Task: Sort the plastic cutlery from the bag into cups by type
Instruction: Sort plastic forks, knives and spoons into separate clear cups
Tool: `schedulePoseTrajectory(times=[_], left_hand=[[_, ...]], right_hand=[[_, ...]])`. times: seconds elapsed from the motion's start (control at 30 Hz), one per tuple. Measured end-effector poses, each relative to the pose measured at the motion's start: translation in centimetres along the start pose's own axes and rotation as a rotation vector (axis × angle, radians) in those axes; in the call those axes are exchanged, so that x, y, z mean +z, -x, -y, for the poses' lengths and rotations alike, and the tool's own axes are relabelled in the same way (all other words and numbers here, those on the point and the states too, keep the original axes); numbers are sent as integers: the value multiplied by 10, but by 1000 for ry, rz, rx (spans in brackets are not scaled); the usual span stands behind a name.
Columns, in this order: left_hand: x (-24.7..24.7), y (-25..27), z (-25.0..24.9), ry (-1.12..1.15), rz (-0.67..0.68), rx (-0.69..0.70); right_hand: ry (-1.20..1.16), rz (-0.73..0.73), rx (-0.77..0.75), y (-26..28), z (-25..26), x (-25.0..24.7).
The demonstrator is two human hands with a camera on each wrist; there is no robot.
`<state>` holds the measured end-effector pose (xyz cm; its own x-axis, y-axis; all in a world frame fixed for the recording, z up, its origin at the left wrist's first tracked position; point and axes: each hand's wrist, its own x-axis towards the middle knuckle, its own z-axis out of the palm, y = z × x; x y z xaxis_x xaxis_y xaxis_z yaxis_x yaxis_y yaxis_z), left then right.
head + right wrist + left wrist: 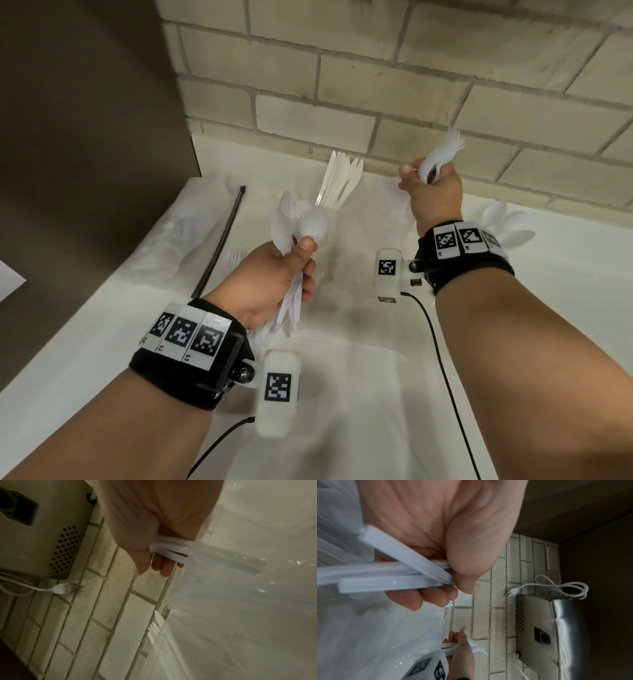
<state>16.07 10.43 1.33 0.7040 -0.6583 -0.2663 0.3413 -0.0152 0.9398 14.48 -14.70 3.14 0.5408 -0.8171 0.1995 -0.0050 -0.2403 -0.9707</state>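
My left hand (294,270) grips a bundle of white plastic spoons (306,219) by the handles, bowls up, above the white counter (376,377). The left wrist view shows the spoon handles (393,574) pinched between thumb and fingers. My right hand (419,180) is raised near the brick wall and grips a bunch of white forks (445,149), tines up and to the right; its fingers curl round the fork handles (169,549). Between the hands, a clear cup holds several white knives (342,178), whose tips (156,626) appear in the right wrist view.
A crumpled clear plastic bag (178,240) lies at the left with a black strip (222,240) beside it and a loose fork (236,257) nearby. More spoons (503,222) stand behind my right wrist. A metal appliance (547,628) with a white plug cord (513,591) hangs on the wall.
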Motion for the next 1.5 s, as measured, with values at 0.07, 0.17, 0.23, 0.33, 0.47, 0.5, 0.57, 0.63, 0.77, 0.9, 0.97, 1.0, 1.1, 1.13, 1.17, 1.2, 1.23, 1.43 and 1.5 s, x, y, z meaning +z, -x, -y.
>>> schedulePoseTrajectory(times=[0.07,0.17,0.23,0.33,0.47,0.5,0.57,0.63,0.77,0.9,0.97,1.0,1.1,1.13,1.17,1.2,1.23,1.43,1.5], left_hand=[[0,-1,1,5,7,-2],[2,0,3,-3,22,-6],[3,0,3,1,30,-5],[3,1,3,8,31,3],[4,2,2,-41,25,25],[4,2,2,-68,20,31],[3,0,2,-115,17,27],[3,-1,3,-151,14,12],[6,2,5,-200,8,38],[11,7,7,-257,43,71],[13,9,9,-270,65,64],[14,11,9,-261,74,61],[16,13,7,-226,106,39],[16,13,7,-234,116,32],[16,14,7,-254,116,35],[16,13,7,-287,106,43],[17,12,8,-333,89,54],[19,10,12,-420,90,65],[17,11,13,-401,129,38]], right_hand=[[-34,-27,41,-2,-1,-1],[5,-17,63,-3,5,-1],[69,-18,65,-1,6,-1],[140,-51,59,2,10,-3],[230,-115,-119,17,27,-3],[217,-84,-154,27,33,-1],[142,64,-130,52,44,6],[87,293,2,81,53,12],[293,661,176,120,58,13],[326,612,93,130,56,17],[348,650,61,130,57,18],[356,666,50,129,57,18],[269,641,83,131,62,15],[185,634,120,133,62,15],[94,636,152,134,62,15],[30,645,170,135,60,16],[19,659,173,136,58,17],[204,649,27,140,51,24],[227,625,-7,137,52,21]])
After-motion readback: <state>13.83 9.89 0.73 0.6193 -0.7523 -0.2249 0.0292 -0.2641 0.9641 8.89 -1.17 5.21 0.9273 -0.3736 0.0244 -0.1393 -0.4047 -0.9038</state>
